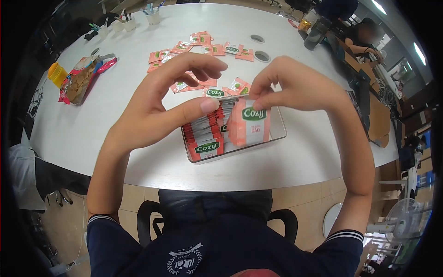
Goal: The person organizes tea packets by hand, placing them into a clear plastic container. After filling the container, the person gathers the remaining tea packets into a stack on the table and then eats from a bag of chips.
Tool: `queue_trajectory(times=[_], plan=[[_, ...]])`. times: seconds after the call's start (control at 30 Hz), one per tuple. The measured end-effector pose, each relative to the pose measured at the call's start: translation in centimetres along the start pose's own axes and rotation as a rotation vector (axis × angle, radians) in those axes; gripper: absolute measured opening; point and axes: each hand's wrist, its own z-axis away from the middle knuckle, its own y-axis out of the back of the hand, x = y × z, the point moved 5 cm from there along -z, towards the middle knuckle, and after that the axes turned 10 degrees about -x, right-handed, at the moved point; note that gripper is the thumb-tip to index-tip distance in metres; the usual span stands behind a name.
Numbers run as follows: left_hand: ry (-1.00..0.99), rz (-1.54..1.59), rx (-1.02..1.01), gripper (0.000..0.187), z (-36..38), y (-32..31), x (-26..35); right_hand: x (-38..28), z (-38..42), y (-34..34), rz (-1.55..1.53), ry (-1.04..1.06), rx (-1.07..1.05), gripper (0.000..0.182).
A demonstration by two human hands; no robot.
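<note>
A clear rectangular box (278, 132) stands on the white table in front of me. Its left side holds a tight row of upright pink Cozy tea sachets (206, 147). My right hand (295, 87) pinches the top edge of a Cozy tea sachet (256, 125), which hangs upright in the right part of the box. My left hand (170, 101) is over the box's left side, fingers curved and apart, with nothing in it. Behind the box, more pink sachets (200, 48) lie loosely scattered.
On the left lie an open snack bag (83, 81) and a yellow container (56, 74). Pen cups (152, 17) stand at the back left. Two tape rolls (262, 56) lie beyond the sachets. A dark bottle (317, 34) is at the far right, near another person (362, 39).
</note>
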Motion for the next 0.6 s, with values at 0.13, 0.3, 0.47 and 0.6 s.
queue_trajectory(times=[0.13,0.3,0.47,0.6], plan=[[-0.006,-0.149,-0.006,0.034,1.3,0.0,0.9,0.6,-0.9,-0.4,0.047,-0.053,-0.01,0.02],[-0.202,-0.365,-0.18,0.03,1.0,-3.2,4.2,-0.6,-1.0,-3.5,0.458,0.055,0.135,0.011],[-0.432,-0.504,-0.238,0.033,2.8,-8.9,4.9,-2.1,0.3,-7.5,0.639,0.106,0.266,0.009],[-0.423,-0.609,-0.299,0.032,3.5,-10.9,4.0,-2.1,1.1,-8.8,0.612,0.16,0.341,0.014]])
